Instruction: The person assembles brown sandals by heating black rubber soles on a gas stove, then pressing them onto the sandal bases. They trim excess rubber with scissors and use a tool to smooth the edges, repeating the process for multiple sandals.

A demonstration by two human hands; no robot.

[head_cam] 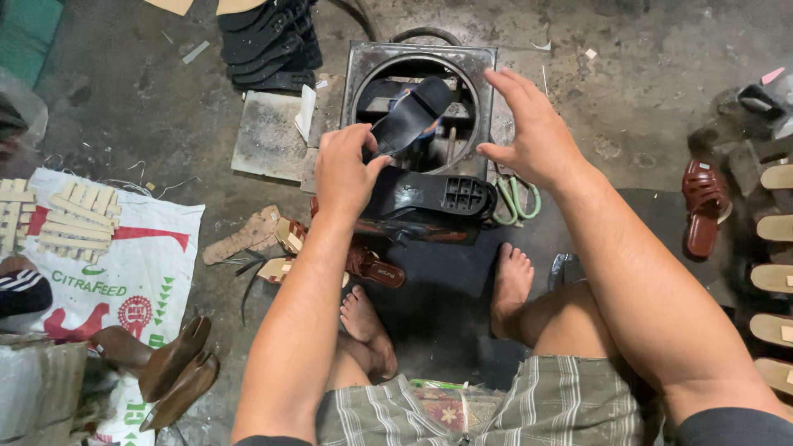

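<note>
My left hand [345, 169] grips a black sandal [410, 117] by its heel end and holds it tilted over the round opening of a square metal frame [423, 56] on the floor. My right hand [533, 128] hovers open beside the frame's right edge, fingers spread, holding nothing. Just below the held sandal lies a second black sandal [438, 196] on its side, its ribbed sole facing me. My bare feet rest on a dark mat [462, 272] in front of me.
A stack of black sandals [268, 41] lies at the top. Green-handled scissors [516, 198] lie right of the frame. Red-brown sandals [702, 202] and tan soles [776, 277] line the right. A printed sack [124, 272] with woven strips and brown shoes [178, 376] lies left.
</note>
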